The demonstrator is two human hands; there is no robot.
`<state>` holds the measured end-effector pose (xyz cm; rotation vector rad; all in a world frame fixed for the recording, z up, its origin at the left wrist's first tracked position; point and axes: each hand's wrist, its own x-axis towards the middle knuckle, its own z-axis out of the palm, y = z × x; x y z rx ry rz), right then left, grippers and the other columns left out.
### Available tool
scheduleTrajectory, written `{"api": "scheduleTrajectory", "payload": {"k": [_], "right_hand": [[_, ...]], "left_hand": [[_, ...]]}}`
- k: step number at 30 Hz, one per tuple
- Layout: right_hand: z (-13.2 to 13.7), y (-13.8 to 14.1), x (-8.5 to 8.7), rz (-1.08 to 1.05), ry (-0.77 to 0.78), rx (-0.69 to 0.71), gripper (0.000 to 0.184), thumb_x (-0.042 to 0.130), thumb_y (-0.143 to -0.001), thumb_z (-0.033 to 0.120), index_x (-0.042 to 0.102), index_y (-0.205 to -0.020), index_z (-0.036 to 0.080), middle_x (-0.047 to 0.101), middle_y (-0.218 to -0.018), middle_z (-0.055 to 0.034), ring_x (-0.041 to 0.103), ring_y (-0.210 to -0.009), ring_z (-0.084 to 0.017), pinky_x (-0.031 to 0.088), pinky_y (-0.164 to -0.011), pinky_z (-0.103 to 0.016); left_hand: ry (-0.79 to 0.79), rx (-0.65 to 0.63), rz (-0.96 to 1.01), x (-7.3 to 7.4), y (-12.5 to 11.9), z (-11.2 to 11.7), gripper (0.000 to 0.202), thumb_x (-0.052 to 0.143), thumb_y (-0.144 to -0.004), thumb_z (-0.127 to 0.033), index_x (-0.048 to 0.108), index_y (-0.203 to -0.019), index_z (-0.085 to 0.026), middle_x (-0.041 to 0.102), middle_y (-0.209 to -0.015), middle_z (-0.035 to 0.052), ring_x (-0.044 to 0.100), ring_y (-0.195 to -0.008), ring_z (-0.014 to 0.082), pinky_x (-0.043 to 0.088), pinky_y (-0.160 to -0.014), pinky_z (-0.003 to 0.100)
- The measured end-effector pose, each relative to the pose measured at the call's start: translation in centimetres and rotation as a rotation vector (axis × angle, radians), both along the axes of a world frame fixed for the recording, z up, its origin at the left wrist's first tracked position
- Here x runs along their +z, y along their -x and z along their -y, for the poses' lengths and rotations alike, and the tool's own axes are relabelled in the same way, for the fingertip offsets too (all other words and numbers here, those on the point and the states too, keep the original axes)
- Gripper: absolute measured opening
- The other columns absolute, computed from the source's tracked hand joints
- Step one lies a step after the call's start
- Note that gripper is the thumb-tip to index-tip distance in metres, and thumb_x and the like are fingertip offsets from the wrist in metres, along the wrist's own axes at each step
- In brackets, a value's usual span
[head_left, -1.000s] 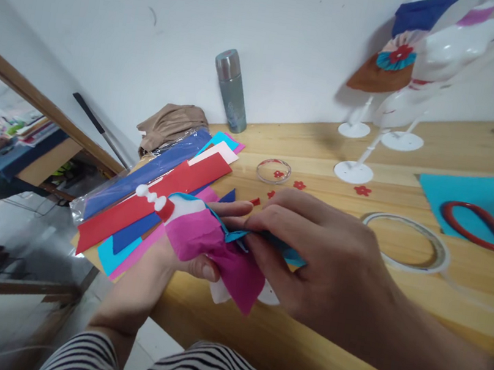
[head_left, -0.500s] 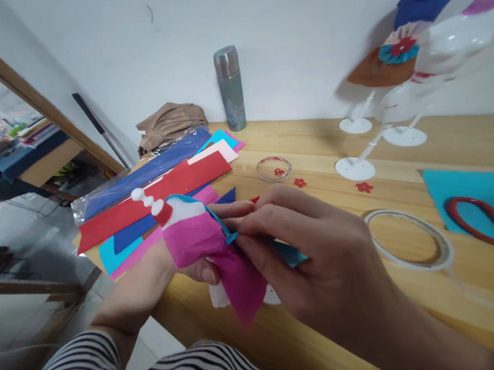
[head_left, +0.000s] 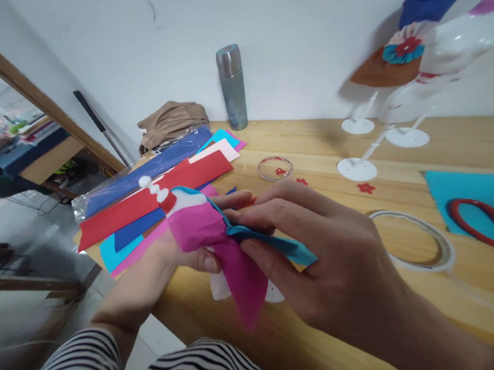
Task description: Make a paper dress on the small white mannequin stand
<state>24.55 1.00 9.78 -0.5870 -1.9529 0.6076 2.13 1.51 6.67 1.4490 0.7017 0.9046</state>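
A small white doll-sized mannequin (head_left: pixel 192 200) with a knobbed top and red neck band lies tilted in my left hand (head_left: pixel 204 259), whose thumb presses on it from below. Magenta paper (head_left: pixel 198 226) wraps its body and flares out in a pointed tail. My right hand (head_left: pixel 327 252) pinches a teal paper strip (head_left: pixel 286 246) between thumb and fingers at the mannequin's waist. The strip runs up along the bodice edge, and its loose end points right under my palm. Part of the white round base shows below my fingers.
Coloured paper strips (head_left: pixel 156 202) are piled at the left. A thermos (head_left: pixel 234 87) stands by the wall. Behind are dressed mannequins on white stands (head_left: pixel 357 169). To the right lie a tape roll (head_left: pixel 449 255), teal paper (head_left: pixel 487 190) and a red looped handle (head_left: pixel 480 206). Red paper flowers (head_left: pixel 366 188) are scattered.
The teal strip has swung out and now shows as a longer flat band toward the right. My right fingers have shifted along it; the mannequin has moved slightly right and up.
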Motion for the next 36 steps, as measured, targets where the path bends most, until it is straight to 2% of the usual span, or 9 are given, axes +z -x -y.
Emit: {"api": "scheduleTrajectory", "payload": {"k": [3,8,11,15,20,23,28,32,36], "right_hand": [[0.1,-0.5,0.0,-0.034,-0.069,-0.045,0.015,0.061,-0.093,0.010,0.068,-0.096,0.022,0.073,-0.096,-0.0043,0.070,-0.084,-0.017,0.057,-0.072,-0.030],[0.9,-0.8,0.1,0.095,-0.140,-0.108,0.017,0.059,-0.094,0.014,0.064,-0.080,0.021,0.066,-0.075,-0.0028,0.061,-0.063,-0.016,0.049,-0.055,-0.030],[1.2,-0.4,0.0,0.122,-0.168,-0.123,0.019,0.054,-0.098,0.015,0.066,-0.084,0.020,0.072,-0.082,-0.0055,0.065,-0.068,-0.018,0.050,-0.058,-0.031],[1.3,0.3,-0.2,0.126,-0.156,-0.133,0.020,0.051,-0.102,0.017,0.069,-0.094,0.018,0.074,-0.084,-0.0056,0.069,-0.069,-0.017,0.051,-0.058,-0.029],[1.8,0.9,-0.6,0.094,-0.153,-0.132,0.016,0.056,-0.099,0.015,0.070,-0.091,0.015,0.075,-0.084,-0.0055,0.070,-0.072,-0.018,0.052,-0.061,-0.030],[2.1,1.2,-0.7,0.060,-0.136,-0.132,0.015,0.058,-0.099,0.016,0.070,-0.091,0.015,0.075,-0.085,-0.0060,0.070,-0.072,-0.018,0.054,-0.061,-0.030],[1.7,0.7,-0.4,0.046,-0.079,-0.048,0.012,0.059,-0.096,0.013,0.071,-0.099,0.017,0.076,-0.090,-0.0055,0.074,-0.081,-0.018,0.058,-0.067,-0.028],[1.2,0.3,-0.3,0.011,-0.139,-0.103,0.014,0.058,-0.097,0.012,0.070,-0.095,0.018,0.073,-0.086,-0.0049,0.072,-0.074,-0.015,0.056,-0.060,-0.025],[1.0,0.4,-0.3,0.048,-0.248,-0.162,0.020,0.055,-0.099,0.012,0.070,-0.087,0.018,0.074,-0.085,-0.0070,0.073,-0.075,-0.017,0.056,-0.060,-0.026]], "left_hand": [[-0.020,-0.040,0.103,-0.3,0.1,0.1,0.073,0.092,-0.073,-0.046,0.063,-0.138,-0.029,0.076,-0.129,0.0100,0.073,-0.119,0.0370,0.061,-0.098,0.046],[0.124,0.081,0.151,-0.7,-0.4,0.6,0.081,0.095,-0.069,-0.044,0.062,-0.140,-0.024,0.080,-0.118,0.0122,0.078,-0.104,0.0342,0.065,-0.087,0.038],[0.127,0.100,0.195,-0.8,-0.8,0.7,0.079,0.096,-0.069,-0.042,0.063,-0.139,-0.024,0.078,-0.122,0.0120,0.078,-0.106,0.0328,0.065,-0.087,0.036],[0.079,0.080,0.182,-0.6,-1.3,0.8,0.075,0.096,-0.069,-0.040,0.066,-0.136,-0.022,0.081,-0.110,0.0100,0.081,-0.090,0.0271,0.064,-0.072,0.027],[-0.036,0.018,0.185,-0.1,-1.6,1.1,0.072,0.094,-0.071,-0.041,0.066,-0.135,-0.024,0.075,-0.128,0.0127,0.076,-0.111,0.0324,0.063,-0.093,0.038],[-0.068,0.015,0.171,-0.2,-1.6,1.4,0.074,0.092,-0.073,-0.046,0.064,-0.137,-0.023,0.073,-0.132,0.0151,0.073,-0.117,0.0355,0.061,-0.099,0.043],[-0.060,0.061,0.142,0.0,-1.5,1.7,0.056,0.083,-0.084,-0.044,0.066,-0.134,-0.026,0.076,-0.127,0.0106,0.073,-0.117,0.0332,0.062,-0.097,0.043],[-0.053,0.113,0.062,0.3,-1.4,1.9,0.060,0.086,-0.080,-0.046,0.068,-0.131,-0.021,0.076,-0.124,0.0138,0.074,-0.114,0.0354,0.064,-0.094,0.044],[-0.025,0.088,0.014,0.4,-1.4,2.0,0.067,0.084,-0.079,-0.053,0.065,-0.137,-0.023,0.077,-0.123,0.0126,0.074,-0.114,0.0367,0.063,-0.094,0.046]]}}
